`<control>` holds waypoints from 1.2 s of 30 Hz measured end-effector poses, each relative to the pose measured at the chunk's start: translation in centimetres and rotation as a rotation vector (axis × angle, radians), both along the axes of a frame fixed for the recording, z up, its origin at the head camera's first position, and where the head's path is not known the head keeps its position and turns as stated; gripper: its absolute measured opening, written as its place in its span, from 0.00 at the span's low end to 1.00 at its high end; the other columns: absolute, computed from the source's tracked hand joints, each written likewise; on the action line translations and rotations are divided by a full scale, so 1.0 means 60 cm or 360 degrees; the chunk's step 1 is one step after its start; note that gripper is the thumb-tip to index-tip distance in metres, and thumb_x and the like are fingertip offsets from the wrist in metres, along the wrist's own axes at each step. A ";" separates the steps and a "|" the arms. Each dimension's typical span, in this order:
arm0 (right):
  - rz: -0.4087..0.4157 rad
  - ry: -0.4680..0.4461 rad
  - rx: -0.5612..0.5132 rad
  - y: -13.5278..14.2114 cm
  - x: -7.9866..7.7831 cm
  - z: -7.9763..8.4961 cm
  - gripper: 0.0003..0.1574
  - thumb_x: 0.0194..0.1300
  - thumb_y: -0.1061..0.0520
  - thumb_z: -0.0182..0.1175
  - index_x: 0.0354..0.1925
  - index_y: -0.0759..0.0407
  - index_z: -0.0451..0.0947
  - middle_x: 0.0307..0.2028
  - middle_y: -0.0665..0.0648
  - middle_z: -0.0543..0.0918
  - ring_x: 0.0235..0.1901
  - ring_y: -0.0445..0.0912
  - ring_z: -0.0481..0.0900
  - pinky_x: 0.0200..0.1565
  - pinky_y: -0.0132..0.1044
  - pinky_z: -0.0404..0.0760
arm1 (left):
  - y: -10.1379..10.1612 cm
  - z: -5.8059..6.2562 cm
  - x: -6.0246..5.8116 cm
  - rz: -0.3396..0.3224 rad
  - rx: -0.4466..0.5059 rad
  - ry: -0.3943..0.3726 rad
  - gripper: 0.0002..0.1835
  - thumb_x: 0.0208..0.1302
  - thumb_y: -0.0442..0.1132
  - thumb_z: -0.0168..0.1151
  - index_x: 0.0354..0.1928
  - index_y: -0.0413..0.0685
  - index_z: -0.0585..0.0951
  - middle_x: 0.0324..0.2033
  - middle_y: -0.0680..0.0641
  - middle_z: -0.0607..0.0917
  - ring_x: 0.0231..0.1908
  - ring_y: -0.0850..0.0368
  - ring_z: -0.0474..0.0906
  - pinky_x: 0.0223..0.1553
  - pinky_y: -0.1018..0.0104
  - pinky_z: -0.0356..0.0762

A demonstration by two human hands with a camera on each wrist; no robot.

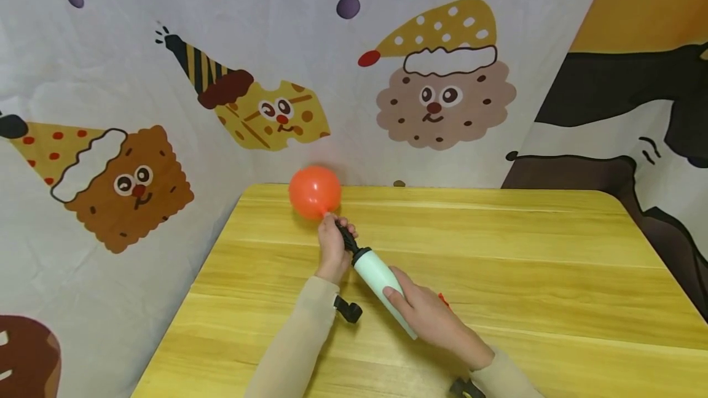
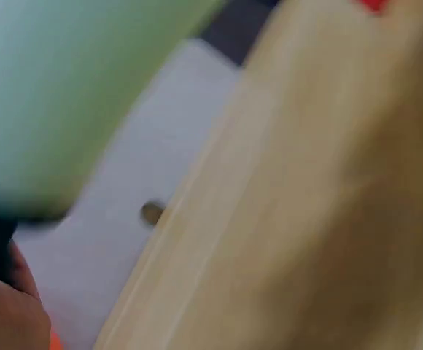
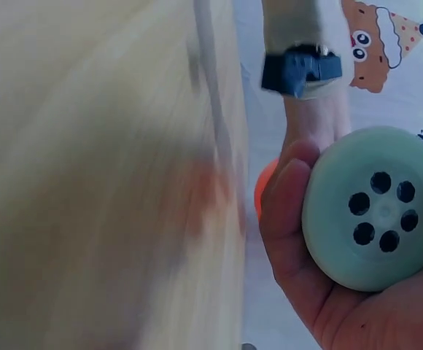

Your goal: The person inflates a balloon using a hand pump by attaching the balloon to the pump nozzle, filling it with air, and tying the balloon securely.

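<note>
A partly inflated orange-red balloon (image 1: 315, 192) sits at the far end of a hand balloon pump (image 1: 381, 278), which has a mint-green barrel and a black front part. My left hand (image 1: 333, 247) holds the balloon's neck at the black nozzle, fingers curled around both. Around the green barrel my right hand (image 1: 428, 315) is wrapped, thumb on top. In the right wrist view, the pump's round end cap (image 3: 383, 211) with several dark holes faces the camera, cupped by the right hand (image 3: 292, 233). The left wrist view is blurred and shows only a bit of the left hand (image 2: 7, 313).
The pump is held above a wood-grain table (image 1: 525, 263). A small red item (image 1: 444, 301) lies beyond the right hand, mostly hidden by it. Behind the table hangs a pale cloth (image 1: 354, 115) with cartoon prints. Each wrist wears a black mount (image 1: 348, 310).
</note>
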State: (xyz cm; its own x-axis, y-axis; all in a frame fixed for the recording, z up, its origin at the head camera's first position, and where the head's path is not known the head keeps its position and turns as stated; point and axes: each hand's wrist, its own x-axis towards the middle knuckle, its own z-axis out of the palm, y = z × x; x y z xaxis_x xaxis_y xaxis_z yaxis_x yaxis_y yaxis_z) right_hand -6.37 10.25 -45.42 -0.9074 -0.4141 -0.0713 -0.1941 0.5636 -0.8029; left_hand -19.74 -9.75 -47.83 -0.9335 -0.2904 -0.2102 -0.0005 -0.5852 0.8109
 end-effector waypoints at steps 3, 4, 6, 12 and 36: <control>0.0037 -0.0033 0.0026 0.010 0.012 0.003 0.40 0.82 0.35 0.44 0.79 0.55 0.58 0.56 0.61 0.82 0.38 0.45 0.80 0.36 0.43 0.81 | -0.025 0.003 -0.007 0.0094 0.0021 0.0028 0.17 0.86 0.42 0.38 0.33 0.48 0.67 0.22 0.52 0.72 0.20 0.61 0.71 0.23 0.70 0.74; 0.0044 -0.0034 0.0032 0.013 0.014 0.004 0.40 0.82 0.35 0.44 0.79 0.55 0.58 0.57 0.61 0.81 0.39 0.45 0.80 0.37 0.44 0.81 | -0.033 0.004 -0.009 0.0095 0.0013 0.0029 0.17 0.86 0.42 0.38 0.33 0.47 0.68 0.23 0.52 0.73 0.21 0.60 0.72 0.25 0.70 0.74; 0.0047 -0.0037 0.0033 0.019 0.017 0.008 0.39 0.82 0.35 0.44 0.79 0.54 0.58 0.57 0.60 0.81 0.39 0.45 0.79 0.37 0.44 0.81 | -0.041 0.004 -0.008 0.0071 -0.0038 0.0026 0.17 0.86 0.41 0.40 0.33 0.46 0.70 0.25 0.50 0.77 0.24 0.58 0.76 0.29 0.69 0.76; 0.0005 -0.0087 0.0022 0.040 0.022 0.018 0.38 0.82 0.36 0.45 0.79 0.51 0.58 0.56 0.61 0.81 0.38 0.45 0.79 0.38 0.48 0.81 | -0.044 0.000 -0.007 -0.0004 -0.0267 -0.0036 0.17 0.85 0.43 0.45 0.36 0.45 0.78 0.35 0.48 0.86 0.36 0.56 0.85 0.37 0.68 0.78; -0.0511 -0.0026 0.0401 0.273 -0.005 -0.022 0.53 0.77 0.35 0.55 0.73 0.77 0.55 0.53 0.75 0.79 0.39 0.56 0.80 0.33 0.45 0.78 | -0.042 0.011 0.009 -0.0561 -0.1207 0.0116 0.19 0.82 0.46 0.52 0.45 0.37 0.85 0.36 0.46 0.91 0.32 0.59 0.86 0.35 0.54 0.80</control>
State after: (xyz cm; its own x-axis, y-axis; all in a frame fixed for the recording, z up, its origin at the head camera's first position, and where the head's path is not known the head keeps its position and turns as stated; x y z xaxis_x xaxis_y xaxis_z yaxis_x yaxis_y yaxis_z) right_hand -6.65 26.61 -46.76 -0.9857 -0.0778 -0.1498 0.0352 0.7731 -0.6333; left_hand -19.21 -12.24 -47.14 -0.9998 -0.0173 -0.0115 -0.0138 0.1435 0.9896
